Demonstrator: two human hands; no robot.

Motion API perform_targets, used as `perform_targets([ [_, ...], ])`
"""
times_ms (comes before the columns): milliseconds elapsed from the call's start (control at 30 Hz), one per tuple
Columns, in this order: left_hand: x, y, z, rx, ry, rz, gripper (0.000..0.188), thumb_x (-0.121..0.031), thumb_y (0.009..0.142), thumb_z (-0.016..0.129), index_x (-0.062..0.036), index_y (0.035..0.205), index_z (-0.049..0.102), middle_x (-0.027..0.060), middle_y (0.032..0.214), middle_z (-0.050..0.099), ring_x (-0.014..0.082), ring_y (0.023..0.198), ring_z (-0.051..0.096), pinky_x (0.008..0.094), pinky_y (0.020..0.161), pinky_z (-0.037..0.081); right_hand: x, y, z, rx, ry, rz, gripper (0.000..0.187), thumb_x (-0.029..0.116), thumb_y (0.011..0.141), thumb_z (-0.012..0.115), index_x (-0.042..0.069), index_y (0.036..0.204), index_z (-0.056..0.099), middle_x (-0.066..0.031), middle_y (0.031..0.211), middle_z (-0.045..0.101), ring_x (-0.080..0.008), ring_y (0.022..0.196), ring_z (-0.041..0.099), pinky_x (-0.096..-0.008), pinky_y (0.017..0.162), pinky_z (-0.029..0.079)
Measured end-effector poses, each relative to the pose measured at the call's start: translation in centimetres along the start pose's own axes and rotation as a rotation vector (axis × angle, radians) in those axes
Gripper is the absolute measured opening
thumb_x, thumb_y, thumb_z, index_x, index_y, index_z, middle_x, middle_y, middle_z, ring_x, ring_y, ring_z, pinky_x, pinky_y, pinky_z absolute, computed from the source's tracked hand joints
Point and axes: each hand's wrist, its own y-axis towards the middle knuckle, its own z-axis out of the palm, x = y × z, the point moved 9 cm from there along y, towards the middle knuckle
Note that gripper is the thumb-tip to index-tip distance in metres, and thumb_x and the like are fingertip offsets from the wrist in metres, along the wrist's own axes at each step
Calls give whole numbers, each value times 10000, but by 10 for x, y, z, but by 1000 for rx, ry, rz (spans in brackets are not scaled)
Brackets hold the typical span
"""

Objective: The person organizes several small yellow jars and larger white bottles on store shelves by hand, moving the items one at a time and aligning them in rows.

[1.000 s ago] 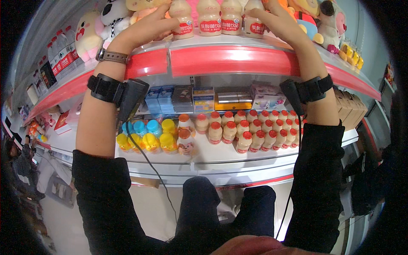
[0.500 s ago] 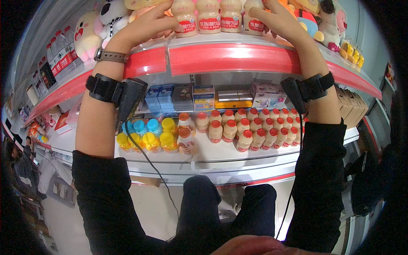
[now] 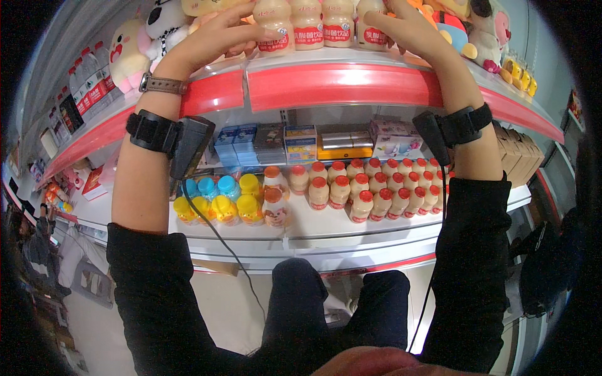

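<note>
At the top edge stands a row of large beige drink bottles [image 3: 308, 28] with red labels, upright on the upper shelf. My left hand [image 3: 222, 37] is at the row's left end, fingers apart, one fingertip lying across the front of the leftmost bottle [image 3: 274, 15]. On the right, my right hand [image 3: 411, 31] closes round the side of the rightmost bottle [image 3: 371, 37], one digit across its front. The bottle tops and some of my fingers are cut off or hidden.
Plush toys [image 3: 166, 28] flank the row on both sides. Below the red shelf edge [image 3: 345, 84] are small boxes [image 3: 301, 144], several small red-capped bottles [image 3: 398, 203] and yellow-and-blue-capped bottles [image 3: 224, 208]. Clear bottles [image 3: 88, 72] stand at far left. Cables hang from both wrists.
My right hand and the bottles at the row's right end have shifted slightly left, narrowing the spacing. My left hand stays almost where it was.
</note>
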Motion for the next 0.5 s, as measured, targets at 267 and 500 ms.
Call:
perform_targets([
  [267,-6,-5,6,-51,34,1,436,-285,897,650,-53,1241,514,1,721,576,40,586,495,200,510,376,25,-14,4,202,137,209,735,240,814,639,-19,1414,303,-162,1119,567,-202,972,576,-310,811,485],
  [500,-19,-2,8,-89,262,33,477,-319,897,658,-52,1262,508,-3,707,582,54,578,530,213,501,409,4,-1,4,28,134,-67,742,253,818,640,-18,1418,298,-133,1077,566,-178,928,568,-288,782,483],
])
